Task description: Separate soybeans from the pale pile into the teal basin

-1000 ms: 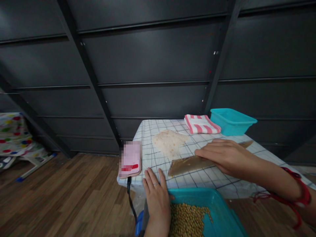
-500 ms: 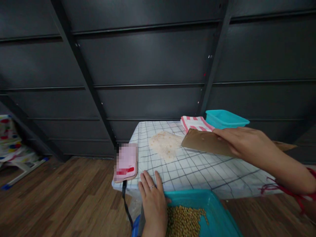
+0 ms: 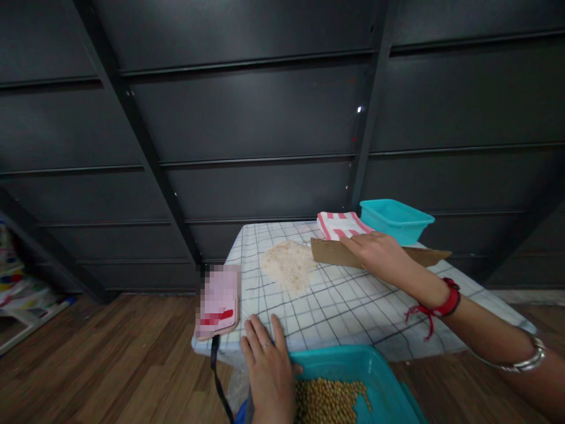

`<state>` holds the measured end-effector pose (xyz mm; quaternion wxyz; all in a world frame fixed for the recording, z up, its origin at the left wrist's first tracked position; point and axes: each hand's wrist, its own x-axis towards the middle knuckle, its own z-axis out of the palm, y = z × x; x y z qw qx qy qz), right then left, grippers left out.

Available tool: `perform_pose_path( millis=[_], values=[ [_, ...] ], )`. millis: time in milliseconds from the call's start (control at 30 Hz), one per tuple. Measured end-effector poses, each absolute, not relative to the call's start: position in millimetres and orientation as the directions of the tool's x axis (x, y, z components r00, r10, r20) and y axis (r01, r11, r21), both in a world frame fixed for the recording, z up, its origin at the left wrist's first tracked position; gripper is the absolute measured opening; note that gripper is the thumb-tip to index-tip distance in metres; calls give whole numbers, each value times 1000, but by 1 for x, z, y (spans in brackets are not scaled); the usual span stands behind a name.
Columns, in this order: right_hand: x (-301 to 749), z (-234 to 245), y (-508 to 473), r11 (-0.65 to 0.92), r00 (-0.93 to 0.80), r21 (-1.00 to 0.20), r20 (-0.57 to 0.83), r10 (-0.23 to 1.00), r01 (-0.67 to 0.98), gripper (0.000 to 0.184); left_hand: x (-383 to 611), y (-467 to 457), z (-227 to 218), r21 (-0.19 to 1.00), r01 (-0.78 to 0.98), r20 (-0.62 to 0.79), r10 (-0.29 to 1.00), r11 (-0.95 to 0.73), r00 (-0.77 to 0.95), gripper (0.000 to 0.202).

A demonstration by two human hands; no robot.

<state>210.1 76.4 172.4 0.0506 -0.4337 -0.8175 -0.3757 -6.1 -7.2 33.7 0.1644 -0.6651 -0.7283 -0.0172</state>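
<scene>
My right hand (image 3: 375, 250) grips a strip of brown cardboard (image 3: 333, 252), held on its long edge over the checked tablecloth (image 3: 348, 306). The cardboard's left end meets the right side of a flat heap of pale crumbs or powder (image 3: 289, 266). My left hand (image 3: 270, 374) rests at the table's front edge with its fingers stretched out, holding nothing. Beside it, a teal basin (image 3: 379, 377) contains yellowish-brown beans (image 3: 329, 400), and the left thumb lies by its rim.
A pink phone (image 3: 223, 297) with a black strap (image 3: 215, 365) lies at the table's left edge. Toward the back right are a folded pink-and-white cloth (image 3: 342, 224) and a turquoise tub (image 3: 395, 219). A dark panelled wall (image 3: 251, 112) rises behind the table.
My right hand has moved left with the cardboard, whose end now reaches the heap. More of the forearm shows. The left hand stays at the table edge; the view has shifted slightly.
</scene>
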Motion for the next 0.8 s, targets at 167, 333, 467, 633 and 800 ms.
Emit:
perform_pose_path(
  millis=[167,333,467,633,800],
  values=[
    [213,175,72,350,-630,567,429,648,746,28,-6,-7,32,-196,973,274,960,121,-64,84],
    [216,173,75,312,-612,582,436,660,751,26,-6,-8,29,-206,971,282,958,122,-60,84],
    [217,170,76,356,-632,566,423,650,744,27,-6,-8,30,-210,970,273,960,123,-63,83],
    [219,171,69,417,-635,502,418,650,758,32,-6,-7,31,-189,975,273,960,118,-64,85],
    [219,173,63,450,-631,460,398,666,766,36,-6,-7,33,-204,972,266,962,115,-58,84]
  ],
)
